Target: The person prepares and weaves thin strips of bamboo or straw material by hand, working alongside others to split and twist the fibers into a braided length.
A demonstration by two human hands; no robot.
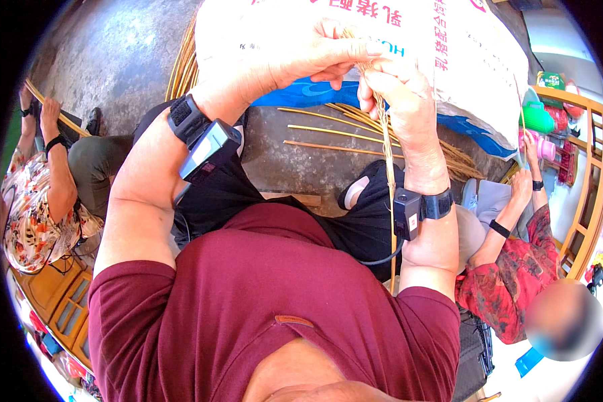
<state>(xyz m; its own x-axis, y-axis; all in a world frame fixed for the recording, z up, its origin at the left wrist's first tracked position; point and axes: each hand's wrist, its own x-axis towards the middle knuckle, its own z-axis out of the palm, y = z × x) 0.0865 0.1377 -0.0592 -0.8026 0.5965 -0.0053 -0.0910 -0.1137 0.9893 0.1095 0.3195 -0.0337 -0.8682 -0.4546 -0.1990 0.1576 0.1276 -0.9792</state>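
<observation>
In front of me, both hands are raised over a large white woven sack and meet on a bundle of thin tan plant strands (380, 107), which look braided or twisted. My left hand (315, 57) pinches the upper end of the bundle between thumb and fingers. Just to the right, my right hand (403, 90) is closed around the strands below that. A long stalk (391, 201) trails from the bundle past my right wrist toward my lap. How the strands cross between the fingertips is too small to make out.
The white sack (482, 80), with printing and a blue band, lies ahead. Long yellow-brown stalks (342, 130) lie on the concrete floor (281, 174), with more stalks (183, 67) beyond my left arm. A person (47, 194) sits at left, another (516, 254) at right, beside a wooden rack (593, 174).
</observation>
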